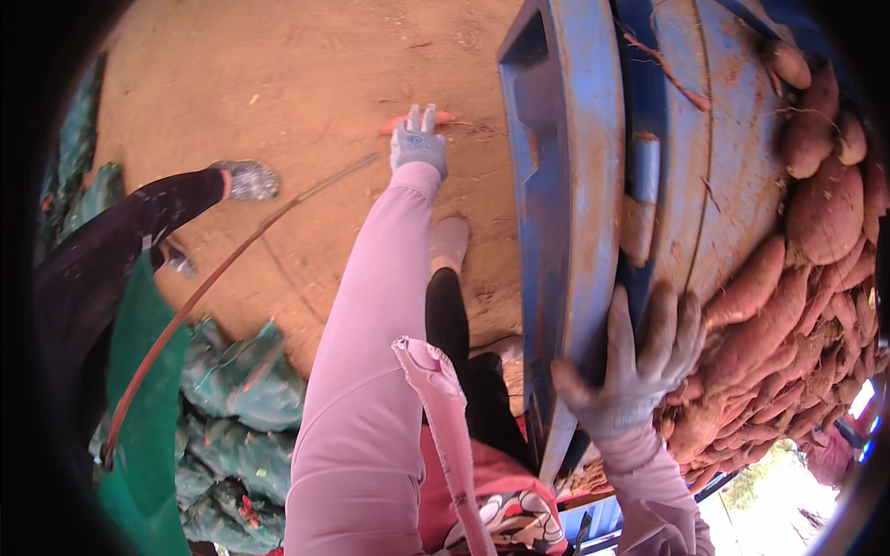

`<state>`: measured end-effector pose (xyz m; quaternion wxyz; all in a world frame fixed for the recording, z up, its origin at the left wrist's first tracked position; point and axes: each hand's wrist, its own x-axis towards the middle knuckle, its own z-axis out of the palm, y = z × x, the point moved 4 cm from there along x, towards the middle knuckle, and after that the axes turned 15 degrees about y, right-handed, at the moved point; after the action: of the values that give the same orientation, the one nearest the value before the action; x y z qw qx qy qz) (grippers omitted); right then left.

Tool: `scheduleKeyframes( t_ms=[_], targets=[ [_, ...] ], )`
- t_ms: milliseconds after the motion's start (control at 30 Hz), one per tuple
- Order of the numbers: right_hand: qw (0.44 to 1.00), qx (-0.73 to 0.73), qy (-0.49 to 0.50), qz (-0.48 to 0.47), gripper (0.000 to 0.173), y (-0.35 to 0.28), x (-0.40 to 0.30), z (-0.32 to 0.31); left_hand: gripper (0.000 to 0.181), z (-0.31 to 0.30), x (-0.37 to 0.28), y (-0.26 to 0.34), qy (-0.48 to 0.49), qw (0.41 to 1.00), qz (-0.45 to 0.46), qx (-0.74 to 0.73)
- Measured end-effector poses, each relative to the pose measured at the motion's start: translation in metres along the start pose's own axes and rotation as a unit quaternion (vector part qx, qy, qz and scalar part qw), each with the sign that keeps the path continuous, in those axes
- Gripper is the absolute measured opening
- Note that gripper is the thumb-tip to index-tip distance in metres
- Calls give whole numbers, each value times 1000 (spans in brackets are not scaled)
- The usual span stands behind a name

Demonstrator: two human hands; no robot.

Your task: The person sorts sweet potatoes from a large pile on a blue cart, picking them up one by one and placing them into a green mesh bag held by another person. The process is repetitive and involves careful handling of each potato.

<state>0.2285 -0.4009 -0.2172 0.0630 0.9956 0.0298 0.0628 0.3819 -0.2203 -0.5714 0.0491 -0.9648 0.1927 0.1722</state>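
My left hand [418, 144], in a grey work glove, reaches down over a sweet potato [389, 126] on the bare earth. Its fingers overlap the root, and whether they grip it cannot be seen. On the right, my gloved right hand [636, 361] rests with spread fingers on the top edge of a blue metal truck side panel [591, 208], holding nothing. Close beside that hand lies a large heap of sweet potatoes [765, 347], up against the rusty inner boards of the truck bed [740, 160].
Filled green mesh sacks [243, 382] lie at the lower left. Another person's dark-trousered leg [153, 215] stands at left, near a green sheet [149, 417]. A long thin curved rod [208, 285] slants toward my left hand. A metal hinge pin [641, 201] juts up along the panel.
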Motion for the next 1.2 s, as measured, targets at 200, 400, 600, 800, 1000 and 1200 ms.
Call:
scheduleKeyframes(
  t_ms=[200,400,600,800,1000,1200],
  targets=[
    [999,1,49,8,68,2,-9,6,38,79,45,10,-1,999,-12,36],
    [997,68,11,40,61,4,3,1,26,92,7,-21,154,973,-111,-134],
    [987,145,31,67,67,10,-1,-11,19,-2,-117,-44,317,813,-186,-451],
    [973,215,14,82,80,17,-15,-21,18,-193,-266,2,352,793,-195,-456],
    [946,321,25,39,86,15,-46,-132,15,-353,-343,76,299,748,-128,-578],
    [767,551,-2,327,54,53,-166,-193,16,-435,-400,174,27,736,19,-676]
  ],
)
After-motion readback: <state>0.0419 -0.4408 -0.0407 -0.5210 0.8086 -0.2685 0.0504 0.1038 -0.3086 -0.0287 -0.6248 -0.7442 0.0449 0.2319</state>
